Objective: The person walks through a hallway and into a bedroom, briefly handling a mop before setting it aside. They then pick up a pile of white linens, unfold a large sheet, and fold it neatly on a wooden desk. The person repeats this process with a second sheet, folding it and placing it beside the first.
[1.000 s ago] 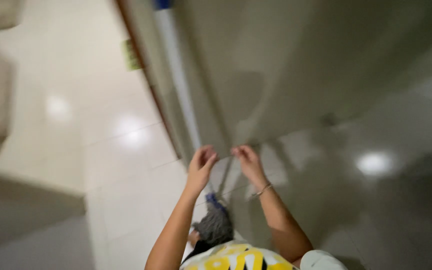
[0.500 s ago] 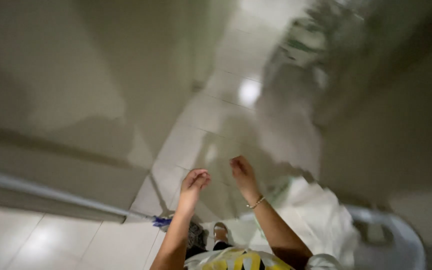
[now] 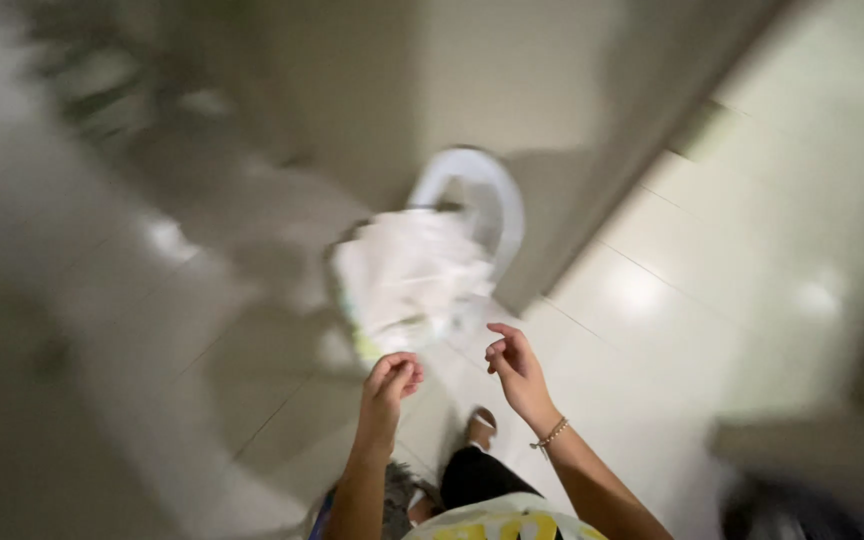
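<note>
Two hands are raised over a tiled floor (image 3: 672,330), both empty. The left hand (image 3: 390,385) has its fingers loosely curled; the right hand (image 3: 514,365) is half open. One white bag (image 3: 412,275) sits just beyond the fingertips, untouched, blurred, against a white round rim (image 3: 497,195).

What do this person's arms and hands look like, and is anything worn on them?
Both forearms are bare, with no sleeves in view. The right hand has a thin beaded bracelet at its wrist. The left hand wears nothing visible. Motion blur hides finer detail.
</note>
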